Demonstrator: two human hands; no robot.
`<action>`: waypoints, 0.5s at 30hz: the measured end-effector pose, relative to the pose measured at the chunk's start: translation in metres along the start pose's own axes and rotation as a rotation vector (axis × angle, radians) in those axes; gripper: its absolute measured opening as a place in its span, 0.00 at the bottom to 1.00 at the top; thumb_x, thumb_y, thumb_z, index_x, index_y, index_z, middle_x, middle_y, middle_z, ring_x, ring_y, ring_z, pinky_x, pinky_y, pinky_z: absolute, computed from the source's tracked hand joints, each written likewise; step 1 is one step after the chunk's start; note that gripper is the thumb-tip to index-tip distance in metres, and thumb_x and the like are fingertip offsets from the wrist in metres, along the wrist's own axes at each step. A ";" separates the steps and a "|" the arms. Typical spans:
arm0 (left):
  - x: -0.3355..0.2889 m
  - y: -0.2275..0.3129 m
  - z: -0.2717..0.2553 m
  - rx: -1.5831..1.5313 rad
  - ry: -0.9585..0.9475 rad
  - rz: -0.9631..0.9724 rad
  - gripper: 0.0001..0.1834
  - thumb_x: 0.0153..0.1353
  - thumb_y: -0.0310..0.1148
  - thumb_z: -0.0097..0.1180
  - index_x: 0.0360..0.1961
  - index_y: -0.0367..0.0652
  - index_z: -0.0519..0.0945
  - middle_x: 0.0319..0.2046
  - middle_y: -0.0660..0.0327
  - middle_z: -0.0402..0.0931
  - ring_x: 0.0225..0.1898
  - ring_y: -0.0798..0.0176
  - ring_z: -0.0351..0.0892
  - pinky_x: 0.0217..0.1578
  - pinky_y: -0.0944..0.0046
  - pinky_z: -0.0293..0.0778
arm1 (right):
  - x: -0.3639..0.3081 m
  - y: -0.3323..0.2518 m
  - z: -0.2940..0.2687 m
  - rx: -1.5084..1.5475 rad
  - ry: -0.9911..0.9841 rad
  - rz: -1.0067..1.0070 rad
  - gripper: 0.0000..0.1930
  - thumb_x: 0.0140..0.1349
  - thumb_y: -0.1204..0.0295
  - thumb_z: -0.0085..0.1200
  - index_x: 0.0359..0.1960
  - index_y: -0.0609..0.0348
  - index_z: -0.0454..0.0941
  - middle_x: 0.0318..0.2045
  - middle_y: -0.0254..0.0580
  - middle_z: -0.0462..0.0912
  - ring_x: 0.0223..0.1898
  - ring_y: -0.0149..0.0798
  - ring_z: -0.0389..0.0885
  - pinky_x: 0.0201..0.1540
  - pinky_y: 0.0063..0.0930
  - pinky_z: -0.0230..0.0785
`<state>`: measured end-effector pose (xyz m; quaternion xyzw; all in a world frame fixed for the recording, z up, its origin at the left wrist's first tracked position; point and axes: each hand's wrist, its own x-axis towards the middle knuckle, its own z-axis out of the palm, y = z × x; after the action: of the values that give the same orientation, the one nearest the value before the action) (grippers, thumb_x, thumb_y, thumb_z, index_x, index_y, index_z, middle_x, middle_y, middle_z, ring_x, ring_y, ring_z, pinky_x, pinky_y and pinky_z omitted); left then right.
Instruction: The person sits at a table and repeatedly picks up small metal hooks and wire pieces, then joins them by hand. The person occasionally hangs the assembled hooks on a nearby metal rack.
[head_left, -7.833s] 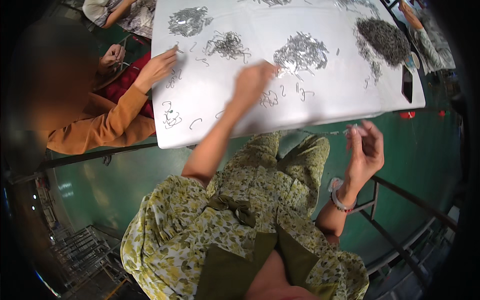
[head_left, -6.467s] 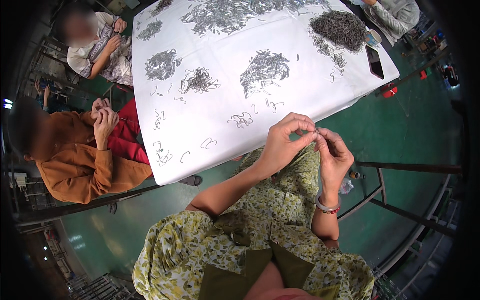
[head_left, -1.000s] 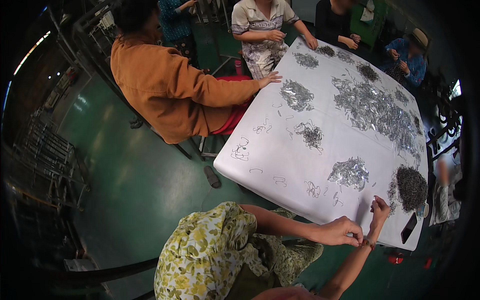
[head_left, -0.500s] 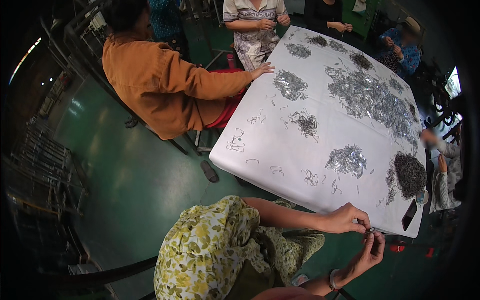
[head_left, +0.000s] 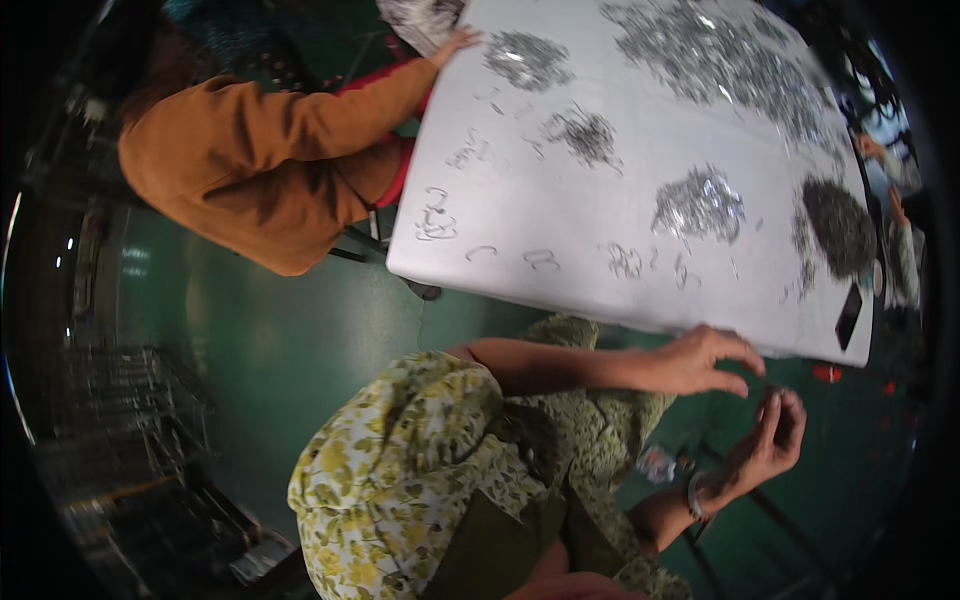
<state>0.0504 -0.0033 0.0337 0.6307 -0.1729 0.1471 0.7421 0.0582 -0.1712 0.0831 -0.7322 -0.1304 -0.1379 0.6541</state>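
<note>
Head view, left hand [head_left: 705, 362]: your thumb and fingers stand apart, the gap bare.
Right hand [head_left: 775, 435]: your fingers curl toward the thumb; blur hides any hold.
Dark hooks [head_left: 626, 262]: loosely clustered on your desk [head_left: 560, 205], near the silvery pile [head_left: 700, 205].

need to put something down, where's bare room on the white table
Bare patches: between the dark tangle, the shiny pile and the near-edge hooks; also between that tangle and the silver spread. Crowded: the silver spread itself, and the right edge, with the dark heap and phone.
</note>
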 end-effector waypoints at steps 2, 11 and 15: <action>-0.001 0.000 -0.015 0.058 0.027 -0.026 0.27 0.51 0.29 0.68 0.53 0.42 0.76 0.54 0.57 0.75 0.50 0.63 0.76 0.45 0.61 0.75 | -0.004 -0.014 0.005 0.036 0.107 0.096 0.12 0.58 0.86 0.55 0.45 0.71 0.76 0.35 0.45 0.81 0.35 0.34 0.78 0.39 0.23 0.72; 0.032 -0.070 -0.230 1.212 0.205 -0.145 0.06 0.53 0.27 0.58 0.32 0.43 0.85 0.32 0.53 0.80 0.37 0.52 0.79 0.38 0.57 0.75 | 0.003 -0.016 0.003 -0.066 -0.063 -0.141 0.06 0.56 0.89 0.52 0.34 0.70 0.77 0.28 0.45 0.75 0.29 0.34 0.68 0.33 0.24 0.66; 0.033 -0.124 -0.278 1.604 -0.016 -0.031 0.03 0.46 0.29 0.56 0.22 0.42 0.78 0.29 0.55 0.74 0.39 0.52 0.77 0.37 0.55 0.77 | 0.001 -0.003 -0.004 0.002 -0.136 -0.123 0.04 0.59 0.86 0.51 0.35 0.71 0.76 0.29 0.42 0.74 0.28 0.30 0.65 0.28 0.19 0.56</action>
<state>0.1539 0.2511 -0.1012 0.9752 -0.0109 0.2119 0.0632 0.0575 -0.1749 0.0867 -0.7298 -0.2193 -0.1278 0.6348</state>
